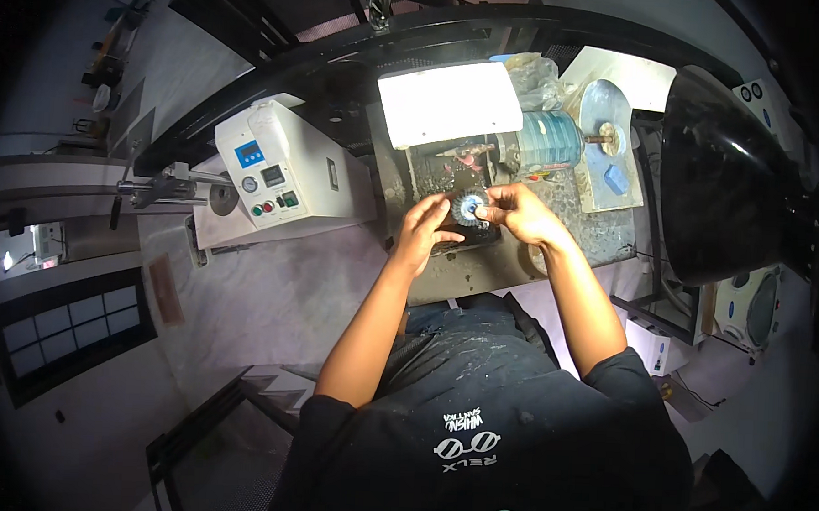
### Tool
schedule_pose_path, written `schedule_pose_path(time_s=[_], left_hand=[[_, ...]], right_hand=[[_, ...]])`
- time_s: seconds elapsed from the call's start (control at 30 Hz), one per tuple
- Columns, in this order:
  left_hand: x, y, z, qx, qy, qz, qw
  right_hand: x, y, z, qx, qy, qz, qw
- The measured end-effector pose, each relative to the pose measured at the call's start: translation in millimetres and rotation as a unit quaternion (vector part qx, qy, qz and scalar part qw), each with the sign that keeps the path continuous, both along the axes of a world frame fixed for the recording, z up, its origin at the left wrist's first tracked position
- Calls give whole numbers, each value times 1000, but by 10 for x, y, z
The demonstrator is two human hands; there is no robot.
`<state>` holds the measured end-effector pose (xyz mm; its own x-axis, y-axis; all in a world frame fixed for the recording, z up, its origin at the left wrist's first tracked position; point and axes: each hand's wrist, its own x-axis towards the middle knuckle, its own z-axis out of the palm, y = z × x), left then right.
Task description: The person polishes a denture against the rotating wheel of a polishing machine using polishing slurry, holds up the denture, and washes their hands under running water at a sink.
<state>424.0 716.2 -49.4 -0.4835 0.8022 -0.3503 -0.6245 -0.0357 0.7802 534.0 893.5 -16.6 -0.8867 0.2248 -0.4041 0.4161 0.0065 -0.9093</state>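
Note:
In front of my chest, a small round piece with a bristly, whitish rim and a blue centre, like a small wheel brush, is pinched between the thumb and fingers of my right hand. My left hand is cupped at its left side, thumb and fingers apart; whether a fingertip touches the rim I cannot tell. Just beyond both hands is a dark, wet-looking trough under a bright white cover. A blue motor with a shaft pointing right sits beside the cover.
At the left stands a white machine box with dials and buttons. A pale, buff-like wheel is on the motor shaft, above a tray holding a blue block. A large black curved hood stands at the right.

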Motion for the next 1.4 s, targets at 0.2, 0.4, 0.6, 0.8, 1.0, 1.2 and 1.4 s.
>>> schedule_pose_path(time_s=[0.2, 0.4, 0.6, 0.8, 1.0, 1.2, 1.4], left_hand=[[-11, 104, -114, 29, -34, 21, 999], [-83, 106, -142, 65, -111, -5, 992], [-166, 233, -649, -39, -67, 18, 997], [-388, 540, -1109, -194, 160, 300, 920], [-414, 740, -1157, -129, 174, 293, 931], [-370, 734, -1130, -173, 236, 270, 917], [-327, 747, -1070, -225, 278, 285, 889]], right_hand=[[23, -31, -98, 65, -21, -10, 998], [-20, -9, -129, 17, -69, -44, 996], [-235, -12, -171, 390, -102, -82, 912], [-468, 114, -295, 470, 8, -57, 881], [-570, 130, -614, 503, 43, 33, 862], [-595, 72, -839, 553, 43, 78, 829], [-614, 87, -982, 580, 30, 93, 809]])
